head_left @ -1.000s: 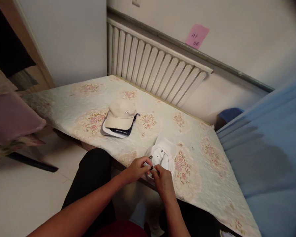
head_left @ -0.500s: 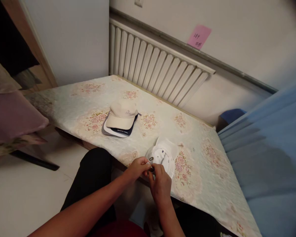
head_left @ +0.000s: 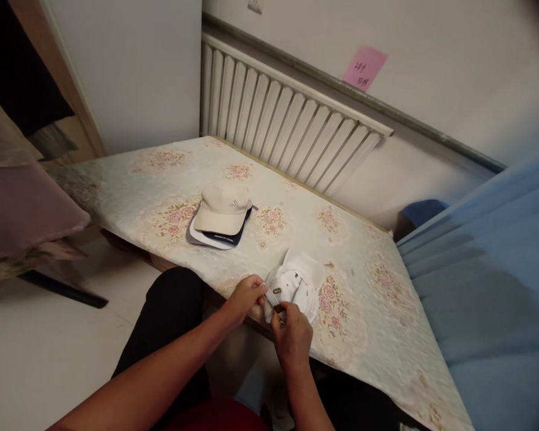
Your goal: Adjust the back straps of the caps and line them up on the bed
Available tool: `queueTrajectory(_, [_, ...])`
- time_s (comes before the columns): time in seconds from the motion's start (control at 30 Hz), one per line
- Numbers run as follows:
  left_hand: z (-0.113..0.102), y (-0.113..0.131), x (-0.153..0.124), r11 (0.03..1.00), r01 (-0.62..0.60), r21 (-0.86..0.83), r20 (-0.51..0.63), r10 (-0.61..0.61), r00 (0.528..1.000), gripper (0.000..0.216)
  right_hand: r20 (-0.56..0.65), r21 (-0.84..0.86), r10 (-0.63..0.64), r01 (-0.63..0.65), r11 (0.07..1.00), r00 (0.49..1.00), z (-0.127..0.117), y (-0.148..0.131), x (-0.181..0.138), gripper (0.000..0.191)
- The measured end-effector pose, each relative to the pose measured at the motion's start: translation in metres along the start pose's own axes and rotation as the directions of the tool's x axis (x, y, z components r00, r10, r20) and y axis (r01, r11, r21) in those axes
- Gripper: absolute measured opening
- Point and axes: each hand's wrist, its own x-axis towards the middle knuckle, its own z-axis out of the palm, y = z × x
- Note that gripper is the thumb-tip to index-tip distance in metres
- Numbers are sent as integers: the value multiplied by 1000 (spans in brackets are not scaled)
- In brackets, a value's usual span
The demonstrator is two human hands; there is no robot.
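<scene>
Flowery cloth (head_left: 381, 335) lies under a white baseball cap (head_left: 291, 286), hollow side up, brim (head_left: 306, 266) pointing away, so its back strap (head_left: 272, 297) sits close by. The left hand (head_left: 246, 296) pinches the strap's pale end; the right hand (head_left: 293, 335) pinches near its dark piece (head_left: 279, 308).

We are viewing a white cloth peaked cap (head_left: 300, 288) lying hollow side up, brim (head_left: 306, 266) pointing to one o'clock; at its eight o'clock side we are holding its narrow pale strap (head_left: 271, 294) straight.
</scene>
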Motion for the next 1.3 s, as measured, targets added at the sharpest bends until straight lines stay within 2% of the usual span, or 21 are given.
queueTrajectory(0.1, [-1,0,1,1000,12,-9,-5,-12,1000,21,51,131,70,-77,988,996,-1,-1,-1,17])
queueTrajectory(0.2, [0,-2,2,1000,18,-12,-6,-18,1000,19,124,308,186,-216,927,975,1,-1,1,26])
queueTrajectory(0.33, [2,-6,3,998,60,-24,26,-60,998,16,299,527,330,-443,725,895,4,3,6,44])
queueTrajectory(0.43, [4,-7,3,993,95,-65,35,-93,995,15,453,618,312,-546,565,835,5,3,9,37])
queueTrajectory(0.5, [4,-8,2,990,111,-85,21,-110,994,15,485,640,294,-563,522,824,5,3,10,31])
queueTrajectory(0.67, [5,-10,3,987,131,-94,-9,-133,991,16,444,594,282,-515,619,851,6,3,7,22])
queueTrajectory(0.87, [7,-13,6,982,152,-111,-33,-156,987,19,381,533,289,-464,708,878,8,4,4,24])
queueTrajectory(1.3, [10,-14,1,963,188,-191,-16,-195,981,22,331,544,359,-488,683,872,7,-3,2,17])
